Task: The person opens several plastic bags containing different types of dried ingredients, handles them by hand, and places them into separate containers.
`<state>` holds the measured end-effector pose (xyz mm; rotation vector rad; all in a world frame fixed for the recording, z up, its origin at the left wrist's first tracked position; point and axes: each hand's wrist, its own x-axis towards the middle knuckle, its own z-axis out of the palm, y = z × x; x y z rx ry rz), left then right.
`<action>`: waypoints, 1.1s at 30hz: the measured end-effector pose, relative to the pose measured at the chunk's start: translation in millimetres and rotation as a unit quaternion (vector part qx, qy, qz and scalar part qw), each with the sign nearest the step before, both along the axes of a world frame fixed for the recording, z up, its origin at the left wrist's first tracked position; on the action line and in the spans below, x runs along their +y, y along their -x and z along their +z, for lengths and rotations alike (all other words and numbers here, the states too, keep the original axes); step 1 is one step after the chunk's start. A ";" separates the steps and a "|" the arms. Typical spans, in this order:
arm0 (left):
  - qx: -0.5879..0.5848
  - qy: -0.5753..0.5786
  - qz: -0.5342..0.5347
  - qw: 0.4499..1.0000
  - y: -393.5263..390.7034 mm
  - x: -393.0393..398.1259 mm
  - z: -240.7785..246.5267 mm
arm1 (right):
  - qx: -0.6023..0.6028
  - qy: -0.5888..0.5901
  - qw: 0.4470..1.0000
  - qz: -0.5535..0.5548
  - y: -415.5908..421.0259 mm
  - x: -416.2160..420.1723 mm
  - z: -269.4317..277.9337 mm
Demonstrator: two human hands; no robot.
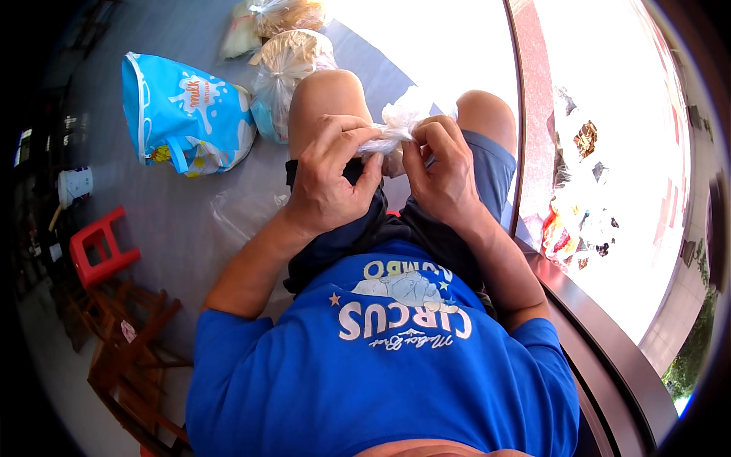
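Between my knees, both hands pinch the gathered neck of a thin white plastic bag (394,127). My left hand (336,171) grips its left side between thumb and fingers. On the other side, my right hand (441,163) holds the twisted plastic with curled fingertips. The neck looks bunched or knotted; I cannot tell which. Most of the bag's body hangs below, hidden by my hands, and its contents cannot be made out. Past my left knee sits a tied clear plastic bag (278,85) with something brownish inside.
A blue milk-print zip bag (197,114) lies at left. More filled plastic bags (288,17) stand beyond. A clear plastic sheet or bag (243,214) lies by my left forearm. Farther left are a red plastic stool (103,245), a white bucket (75,185) and wooden chairs (134,343). Bagged items (562,234) lie beyond the door frame.
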<state>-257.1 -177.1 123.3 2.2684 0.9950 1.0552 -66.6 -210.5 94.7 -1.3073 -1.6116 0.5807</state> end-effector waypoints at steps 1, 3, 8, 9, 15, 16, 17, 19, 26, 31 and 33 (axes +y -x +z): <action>0.039 -0.033 -0.024 0.998 -0.7 1.1 1.7 | -0.009 -0.009 1.000 -0.004 1.3 -0.9 2.0; 0.057 -0.047 -0.010 0.997 -7.3 -2.6 1.7 | -0.025 -0.030 0.999 -0.014 3.7 -0.8 8.7; 0.146 -0.082 -0.014 0.986 -10.6 1.2 -1.2 | -0.093 -0.002 0.996 0.012 8.0 -1.0 12.2; 0.172 -0.080 -0.021 0.982 -10.3 0.7 -2.7 | -0.110 -0.012 0.994 0.012 7.9 -0.7 10.3; 0.095 -0.141 -0.065 0.983 -2.7 3.5 -2.4 | -0.054 0.083 0.991 -0.087 5.6 1.7 5.7; 0.063 -0.147 -0.065 0.985 0.3 3.2 -2.2 | -0.035 0.103 0.989 -0.100 3.1 2.6 4.8; 0.039 -0.127 -0.062 0.989 4.3 3.0 -1.3 | -0.017 0.115 0.989 -0.092 0.6 1.1 7.5; -0.004 -0.089 -0.054 0.995 16.2 4.7 1.1 | 0.022 0.138 0.987 -0.075 -2.1 -0.9 14.1; 0.025 -0.027 -0.032 0.999 -1.4 -1.0 9.6 | 0.116 0.083 0.990 -0.004 4.3 -0.7 14.1; 0.125 -0.074 -0.031 0.989 -6.1 0.1 20.5 | 0.100 0.090 0.991 -0.012 6.6 -5.4 27.5; 0.142 -0.092 -0.026 0.985 -7.6 4.7 14.7 | 0.068 0.071 0.995 -0.027 5.0 -4.2 26.1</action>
